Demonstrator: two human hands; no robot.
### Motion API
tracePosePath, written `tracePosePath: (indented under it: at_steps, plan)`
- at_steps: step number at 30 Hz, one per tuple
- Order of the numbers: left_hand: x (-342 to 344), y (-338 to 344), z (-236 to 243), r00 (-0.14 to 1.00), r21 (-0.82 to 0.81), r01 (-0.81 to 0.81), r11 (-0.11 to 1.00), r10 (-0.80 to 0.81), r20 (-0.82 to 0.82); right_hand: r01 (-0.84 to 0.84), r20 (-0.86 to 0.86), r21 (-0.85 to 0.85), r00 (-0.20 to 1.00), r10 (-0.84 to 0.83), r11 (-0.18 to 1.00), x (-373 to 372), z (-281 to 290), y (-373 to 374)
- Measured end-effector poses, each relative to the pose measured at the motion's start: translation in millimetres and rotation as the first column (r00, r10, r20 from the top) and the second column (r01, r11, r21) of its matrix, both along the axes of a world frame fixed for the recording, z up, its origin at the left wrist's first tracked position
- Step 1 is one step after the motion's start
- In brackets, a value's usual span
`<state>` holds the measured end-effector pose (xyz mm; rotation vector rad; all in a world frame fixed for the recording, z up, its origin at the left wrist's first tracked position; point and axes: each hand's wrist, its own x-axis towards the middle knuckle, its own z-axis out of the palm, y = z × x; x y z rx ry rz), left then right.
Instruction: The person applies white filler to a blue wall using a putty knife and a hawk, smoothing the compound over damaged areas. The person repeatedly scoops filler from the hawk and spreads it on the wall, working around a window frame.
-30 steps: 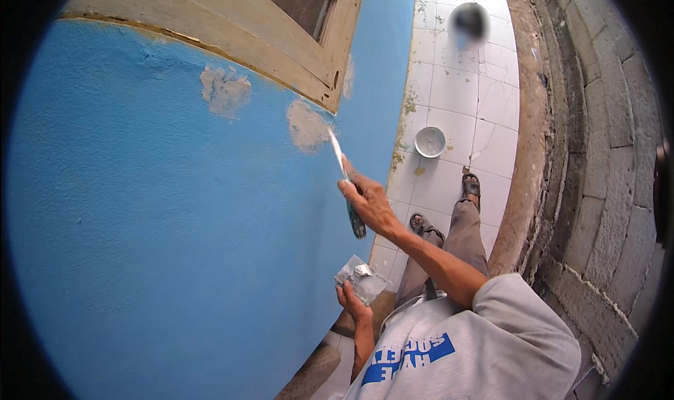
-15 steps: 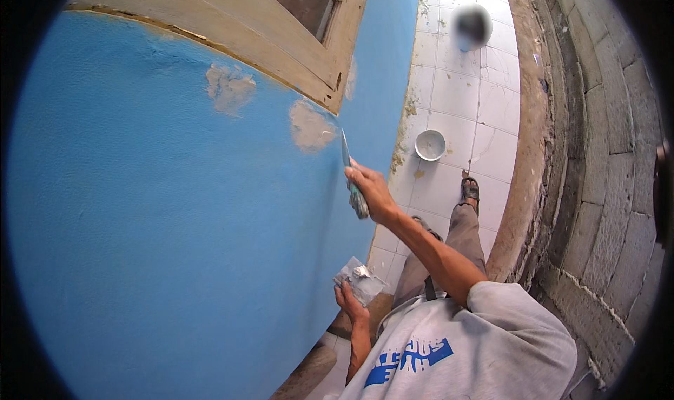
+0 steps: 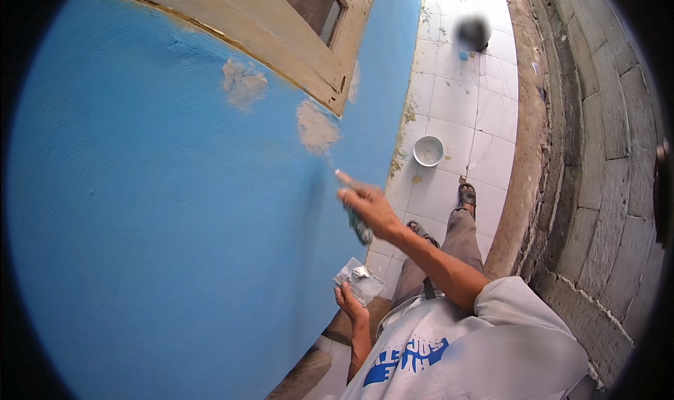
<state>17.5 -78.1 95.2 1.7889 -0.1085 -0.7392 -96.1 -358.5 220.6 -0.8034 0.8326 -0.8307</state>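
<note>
Matt blue wall (image 3: 175, 210) with rough greyish patches (image 3: 317, 128) — bare-looking wooden frame (image 3: 281, 42), smooth white tiles (image 3: 460, 140)

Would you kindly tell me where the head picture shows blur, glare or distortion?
In the head view, the tool in the right hand is smeared, probably by motion; same view, the white tiles wash out near the top, the block wall curves toward the dark rim, and blur covers part of the shirt.

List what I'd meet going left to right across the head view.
First pale wall patch → second pale wall patch → right hand → round bowl → right sandal → grey block wall.
</note>
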Motion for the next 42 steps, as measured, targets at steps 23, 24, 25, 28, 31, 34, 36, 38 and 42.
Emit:
tracePosePath:
  at_steps: [23, 24, 25, 28, 31, 34, 36, 38, 42]
  plan:
    - [-27, -61, 40, 0.977, -0.26, 0.019, 0.965, -0.074, -0.201, -0.436, -0.146, -0.089, 0.895, 0.421, 0.896, -113, 38, 7]
    - [-32, -73, 51, 0.967, -0.279, 0.0, 0.96, -0.071, -0.244, -0.481, -0.292, -0.21, 0.862, 0.414, 0.851, -122, 19, 4]
    - [-38, -80, 66, 0.952, -0.312, -0.031, 0.949, -0.067, -0.297, -0.511, -0.394, -0.348, 0.841, 0.372, 0.786, -129, 18, 7]
    - [-45, -115, 85, 0.895, -0.407, -0.094, 0.908, -0.102, -0.434, -0.626, -0.618, -0.511, 0.744, 0.254, 0.589, -135, 16, 11]
    - [-53, -147, 85, 0.855, -0.48, -0.075, 0.874, -0.192, -0.482, -0.713, -0.754, -0.572, 0.652, 0.082, 0.406, -136, 7, 20]
    - [-69, -167, 93, 0.849, -0.509, -0.078, 0.857, -0.211, -0.485, -0.677, -0.734, -0.646, 0.678, -0.043, 0.351, -151, -3, 16]
    - [-84, -171, 100, 0.869, -0.524, -0.097, 0.846, -0.184, -0.459, -0.689, -0.739, -0.656, 0.668, -0.081, 0.309, -162, 1, 7]
    - [-101, -180, 112, 0.878, -0.55, -0.141, 0.823, -0.152, -0.453, -0.689, -0.752, -0.608, 0.659, -0.008, 0.395, -183, -8, -6]
    - [-126, -195, 120, 0.909, -0.641, -0.158, 0.751, -0.143, -0.392, -0.709, -0.78, -0.534, 0.623, 0.054, 0.46, -235, -24, -30]
